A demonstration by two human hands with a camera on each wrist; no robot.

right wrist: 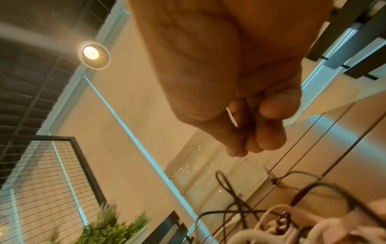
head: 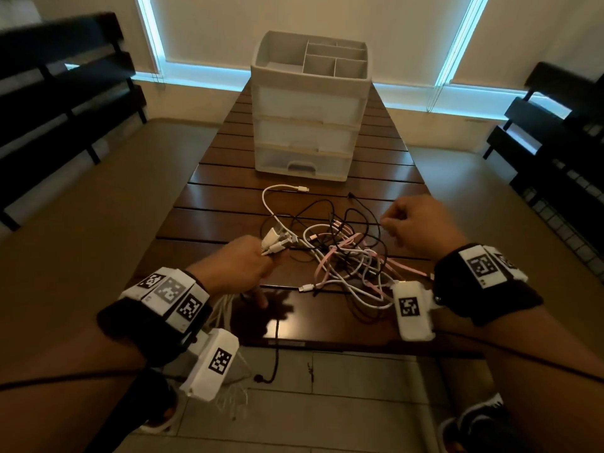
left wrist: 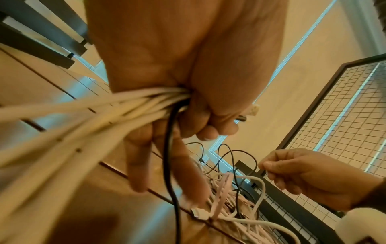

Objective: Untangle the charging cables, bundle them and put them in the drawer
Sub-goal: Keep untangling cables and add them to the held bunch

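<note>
Hands flank tangled cables (head: 346,256); left grips several.

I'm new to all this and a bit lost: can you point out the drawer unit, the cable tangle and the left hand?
drawer unit (head: 305,132), head view, middle drawer front.
cable tangle (head: 346,256), head view, centre of the knot.
left hand (head: 242,263), head view, back of the hand.

A dark brown slatted wooden table (head: 228,204) runs lengthwise away from the viewer, over a floor of pale grey tiles (head: 359,403) at its near edge. Black slatted benches (head: 65,80) flank its 2 long sides. Beyond the far edge, cream roller blinds (head: 294,18) cover the windows. A round ceiling lamp (right wrist: 95,54) glows, and a green leafy plant (right wrist: 110,229) sits by a black wire-grid panel (right wrist: 52,166).
</note>
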